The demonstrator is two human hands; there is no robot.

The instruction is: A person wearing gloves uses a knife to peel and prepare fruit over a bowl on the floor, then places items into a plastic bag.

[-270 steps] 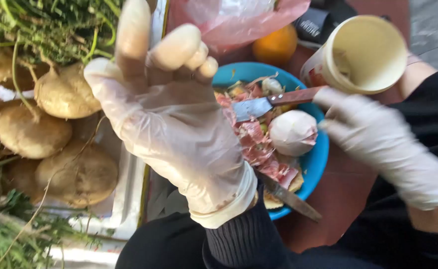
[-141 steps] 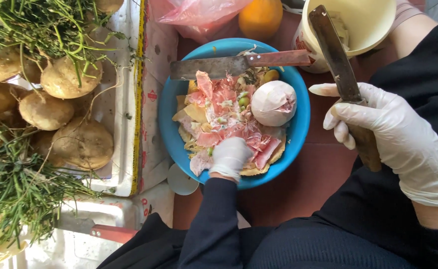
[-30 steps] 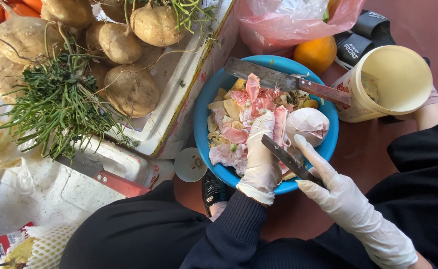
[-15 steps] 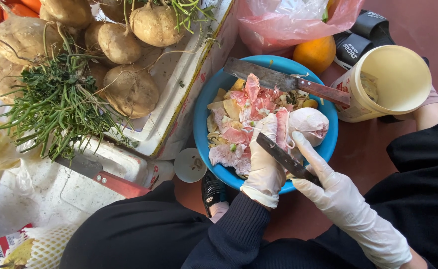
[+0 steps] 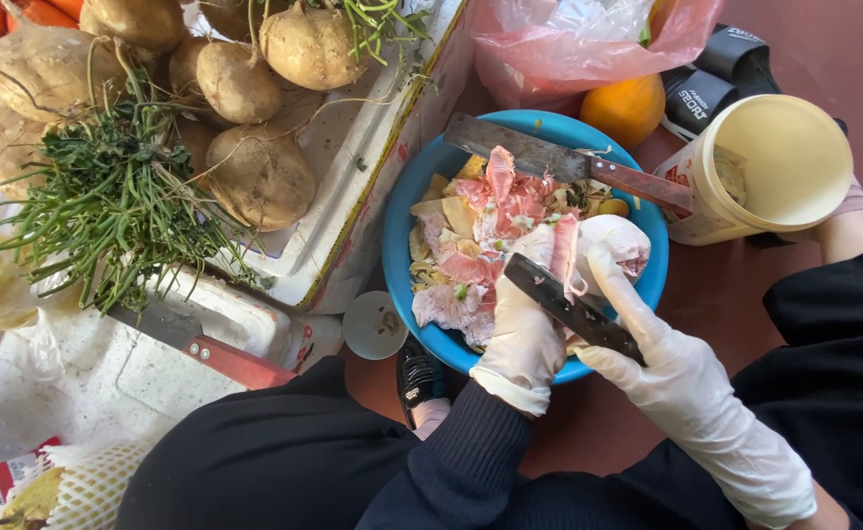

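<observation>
On the left, a white foam box [image 5: 353, 196] is holding brown round tubers [image 5: 260, 175] and a bundle of green stems [image 5: 117, 211]. These are lying well apart from the hands.

In the middle, the blue bowl [image 5: 402, 245] is standing on the reddish floor [image 5: 795, 59], and it is full of pink and yellowish peel scraps [image 5: 471, 265]. A cleaver [image 5: 549, 162] is resting across the far rim of the bowl, with nobody touching it.

The left hand [image 5: 525, 329], in a white glove, is reaching over the near rim of the bowl. Its grip is closing around a pale peeled fruit [image 5: 623, 245], and a pink strip of peel [image 5: 563, 250] is hanging beside the fingers. How tightly the fingers are pressing, I cannot tell.

The right hand [image 5: 677, 378], also gloved, is coming from the lower right. Its grip is wrapping around the handle of a dark knife [image 5: 564, 304], with the forefinger stretching along toward the fruit. The blade is lying across the left hand, just beside the peel.

To my judgement, the peeling step is going on, and the pink skin is coming off into the bowl. The next cut is calling for a shallow blade angle and a steady hold.

On the right, an orange fruit [image 5: 628, 103] and a cream plastic bucket [image 5: 775, 162] are standing near the bowl.
</observation>
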